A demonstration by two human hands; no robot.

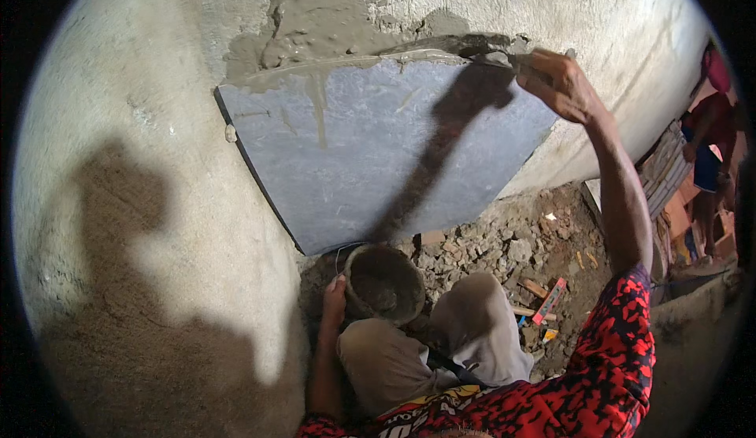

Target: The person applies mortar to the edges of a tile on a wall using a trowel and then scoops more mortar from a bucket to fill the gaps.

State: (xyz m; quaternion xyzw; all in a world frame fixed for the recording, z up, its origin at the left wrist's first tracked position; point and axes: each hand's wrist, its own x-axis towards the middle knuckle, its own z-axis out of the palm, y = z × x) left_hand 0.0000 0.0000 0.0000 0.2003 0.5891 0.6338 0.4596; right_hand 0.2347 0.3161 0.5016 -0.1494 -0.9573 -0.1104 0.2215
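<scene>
So the slab is at 8 o'clock from the right hand, long axis roughly 9-to-3, that hand nearer, half-curled, can't tell on what; left hand looks closed on the bucket handle.

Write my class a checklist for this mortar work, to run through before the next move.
1. Left hand on the bucket: ok, at its rim.
2. Enough mortar inside the bucket: cannot tell, shadowed.
3. Right hand near the slab's top edge: ok.
4. Wall mortar even above the slab: not ok, broad at left, patchy toward the right.
5. Slab face clean: not ok, a streak runs down it.
6. Ground tidy: not ok, rubble lies about.
</scene>
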